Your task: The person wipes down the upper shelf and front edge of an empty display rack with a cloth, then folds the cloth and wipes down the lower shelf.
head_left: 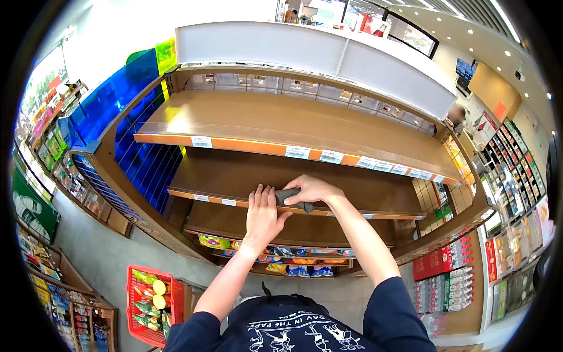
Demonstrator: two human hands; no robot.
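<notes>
My right hand point(312, 190) is closed round a dark grey cloth point(287, 196) at the front edge of the second shelf point(234, 170). Close to its left, my left hand point(262, 210) lies on the same edge with its fingers stretched out, beside the cloth's left end. One end of the cloth hangs over the edge under my right hand. Above is the brown top shelf point(293, 114), with white price labels point(297, 152) along its orange front strip.
Snack bags point(298, 271) fill the lowest shelves. A red basket point(132, 299) with packages stands at the lower left. Bottles point(460, 287) are stacked at the right, and a person point(456, 114) is in the right background. Wooden side frames flank the shelves.
</notes>
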